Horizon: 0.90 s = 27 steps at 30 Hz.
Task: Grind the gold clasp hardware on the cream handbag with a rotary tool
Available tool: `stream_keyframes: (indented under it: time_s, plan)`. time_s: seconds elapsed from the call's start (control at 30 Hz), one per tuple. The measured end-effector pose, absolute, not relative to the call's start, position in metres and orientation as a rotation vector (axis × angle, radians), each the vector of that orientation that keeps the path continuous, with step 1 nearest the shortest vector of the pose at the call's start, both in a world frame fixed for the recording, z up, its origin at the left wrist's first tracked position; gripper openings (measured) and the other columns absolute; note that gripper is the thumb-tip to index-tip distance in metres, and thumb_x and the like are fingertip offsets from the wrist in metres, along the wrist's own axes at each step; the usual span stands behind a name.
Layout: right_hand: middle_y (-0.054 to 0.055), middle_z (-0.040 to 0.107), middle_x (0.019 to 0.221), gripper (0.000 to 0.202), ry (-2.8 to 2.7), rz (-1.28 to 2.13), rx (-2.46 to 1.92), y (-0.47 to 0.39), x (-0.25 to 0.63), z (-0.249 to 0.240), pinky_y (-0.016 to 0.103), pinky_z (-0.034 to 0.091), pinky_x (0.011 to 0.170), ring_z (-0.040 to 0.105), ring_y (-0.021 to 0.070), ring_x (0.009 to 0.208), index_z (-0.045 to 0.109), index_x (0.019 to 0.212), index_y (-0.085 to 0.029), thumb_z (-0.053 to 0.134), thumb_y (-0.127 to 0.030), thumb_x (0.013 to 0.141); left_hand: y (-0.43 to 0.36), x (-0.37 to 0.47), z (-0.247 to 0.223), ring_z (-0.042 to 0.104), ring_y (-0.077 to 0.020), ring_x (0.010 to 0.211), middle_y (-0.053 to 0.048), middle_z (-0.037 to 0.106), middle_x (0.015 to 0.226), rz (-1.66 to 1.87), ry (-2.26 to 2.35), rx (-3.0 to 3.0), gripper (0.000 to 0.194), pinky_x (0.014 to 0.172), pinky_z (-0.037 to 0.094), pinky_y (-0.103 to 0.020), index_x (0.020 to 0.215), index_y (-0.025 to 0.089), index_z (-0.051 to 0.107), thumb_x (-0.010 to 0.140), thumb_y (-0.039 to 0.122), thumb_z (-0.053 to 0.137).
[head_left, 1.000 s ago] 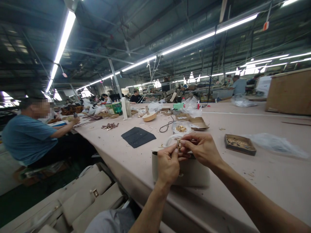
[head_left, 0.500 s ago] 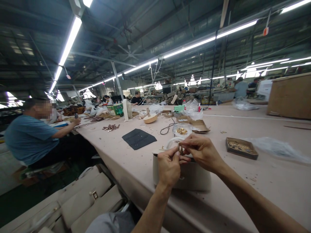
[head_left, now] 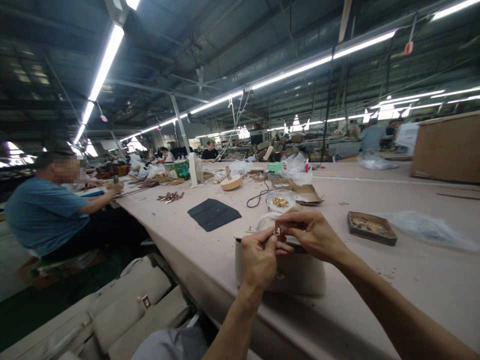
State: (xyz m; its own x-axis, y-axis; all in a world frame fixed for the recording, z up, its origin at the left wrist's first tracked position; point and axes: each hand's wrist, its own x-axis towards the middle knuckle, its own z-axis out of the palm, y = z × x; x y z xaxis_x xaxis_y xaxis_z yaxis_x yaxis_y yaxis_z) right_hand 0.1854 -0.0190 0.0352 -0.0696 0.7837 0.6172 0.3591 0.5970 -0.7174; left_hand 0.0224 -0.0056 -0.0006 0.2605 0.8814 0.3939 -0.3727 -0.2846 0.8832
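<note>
A light grey bag (head_left: 300,272) stands upright at the near edge of the pink-covered table (head_left: 375,280). Above its top opening, my left hand (head_left: 259,257) and my right hand (head_left: 313,232) meet around a small gold metal buckle (head_left: 277,230). The left thumb and fingers pinch the buckle from the near left. From the right, the right fingers close on its other side, and their tips partly cover it. A white strap or handle (head_left: 262,221) rises behind the left fingers.
Beyond the bag lie a dish of gold pieces (head_left: 280,202) and a dark sheet (head_left: 214,215). A tray of small parts (head_left: 371,228) sits right, beside clear plastic (head_left: 427,229). Finished-looking bags (head_left: 131,305) are stacked lower left. A seated person (head_left: 47,210) works at left.
The buckle between my fingers has turned slightly, showing more of its open frame. Both hands stay in nearly the same place, and the view has shifted very slightly.
</note>
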Motion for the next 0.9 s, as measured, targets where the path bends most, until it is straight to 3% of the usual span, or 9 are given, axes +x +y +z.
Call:
stream_keyframes:
  time_s: [0.3,0.9]
  plan:
    - [0.006,0.072,0.079,0.021,-1.56,0.646,-0.896,-0.024,0.179,0.044,0.027,0.054,0.063,0.064,0.0164,0.068,0.082,0.092,-0.017,0.078,-0.036,0.083,-0.01,0.015,0.004,0.075,-0.0216,0.066,-0.015,0.074,0.09,1.261,0.488,1.358,0.039,0.06,0.063,-0.024,0.112,0.004,0.079,0.088,0.034,0.075]
    - [0.006,0.072,0.079,0.021,-1.575,0.728,-0.857,-0.024,0.177,0.041,0.026,0.053,0.062,0.063,0.0156,0.066,0.082,0.095,-0.017,0.078,-0.035,0.086,-0.008,0.003,0.004,0.076,-0.0232,0.07,-0.019,0.075,0.095,1.204,0.404,1.329,0.041,0.062,0.064,-0.023,0.11,0.002,0.08,0.087,0.036,0.081]
